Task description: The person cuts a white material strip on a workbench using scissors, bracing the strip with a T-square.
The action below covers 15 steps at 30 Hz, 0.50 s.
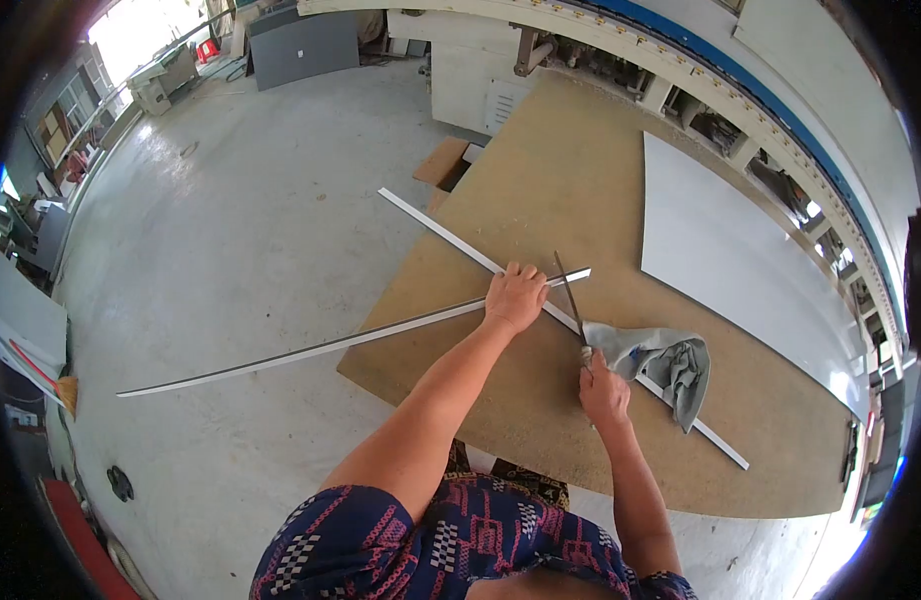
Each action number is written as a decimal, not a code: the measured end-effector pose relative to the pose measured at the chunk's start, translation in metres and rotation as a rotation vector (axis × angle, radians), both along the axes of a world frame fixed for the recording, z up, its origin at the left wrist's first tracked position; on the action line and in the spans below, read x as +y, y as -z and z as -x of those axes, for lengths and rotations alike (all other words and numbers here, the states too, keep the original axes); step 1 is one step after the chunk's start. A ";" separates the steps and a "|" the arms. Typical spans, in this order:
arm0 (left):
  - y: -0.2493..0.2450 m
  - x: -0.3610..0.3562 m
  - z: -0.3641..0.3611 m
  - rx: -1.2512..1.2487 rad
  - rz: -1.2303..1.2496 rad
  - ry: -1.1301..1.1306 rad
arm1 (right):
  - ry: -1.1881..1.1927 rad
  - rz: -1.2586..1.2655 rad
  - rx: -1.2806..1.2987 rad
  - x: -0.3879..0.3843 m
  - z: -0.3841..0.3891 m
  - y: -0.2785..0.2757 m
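Observation:
My left hand presses down on a long thin white strip that reaches far out over the left edge of the brown worktable. It lies across a second white strip that runs diagonally along the table. My right hand grips the handle of a thin dark blade, whose tip points towards the strips near my left hand. A crumpled grey cloth lies just right of my right hand, on top of the diagonal strip.
A large white panel lies flat on the right part of the table. A cardboard box sits on the concrete floor by the table's far corner. A long machine runs behind the table. Shelves and clutter line the left wall.

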<state>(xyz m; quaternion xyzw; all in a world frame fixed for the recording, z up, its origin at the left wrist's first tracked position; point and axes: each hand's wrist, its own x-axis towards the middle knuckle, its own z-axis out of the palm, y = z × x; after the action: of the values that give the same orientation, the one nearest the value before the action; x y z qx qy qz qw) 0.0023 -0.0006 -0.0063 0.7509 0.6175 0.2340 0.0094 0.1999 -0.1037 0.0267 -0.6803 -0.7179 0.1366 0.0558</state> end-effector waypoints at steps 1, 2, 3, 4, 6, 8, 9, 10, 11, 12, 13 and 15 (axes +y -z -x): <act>0.000 0.000 0.000 0.005 0.005 0.002 | -0.012 -0.041 0.016 0.002 -0.003 0.005; -0.001 0.000 0.000 0.009 0.007 0.002 | -0.025 -0.086 0.032 0.005 -0.004 0.009; -0.002 0.001 -0.001 0.015 0.011 0.006 | -0.040 -0.079 0.021 0.015 -0.001 0.011; -0.002 0.001 -0.001 0.021 0.013 0.008 | -0.058 -0.073 0.012 0.032 0.006 0.010; -0.001 0.000 0.000 0.029 0.006 0.005 | -0.070 -0.064 0.003 0.055 0.019 0.007; 0.000 0.000 -0.001 0.025 -0.012 -0.001 | -0.056 -0.055 0.000 0.067 0.028 0.004; -0.001 0.000 -0.001 0.028 -0.010 0.003 | -0.056 -0.064 0.009 0.064 0.027 0.004; -0.002 0.000 -0.001 0.030 -0.006 0.007 | -0.055 -0.070 0.018 0.057 0.024 0.004; -0.001 0.000 0.000 0.032 -0.001 0.009 | -0.056 -0.076 0.027 0.049 0.022 0.005; 0.000 0.000 0.000 0.025 -0.013 0.005 | -0.044 -0.060 0.019 0.038 0.019 0.002; 0.001 0.000 0.000 0.017 -0.024 0.002 | -0.032 -0.042 0.009 0.023 0.013 -0.002; 0.002 0.002 0.000 0.013 -0.033 -0.003 | -0.030 -0.056 0.010 0.005 0.005 0.001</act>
<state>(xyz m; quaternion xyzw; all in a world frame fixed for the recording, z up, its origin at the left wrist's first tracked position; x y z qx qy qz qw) 0.0022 0.0015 -0.0087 0.7516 0.6147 0.2391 -0.0073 0.1952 -0.0989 0.0256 -0.6671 -0.7312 0.1206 0.0762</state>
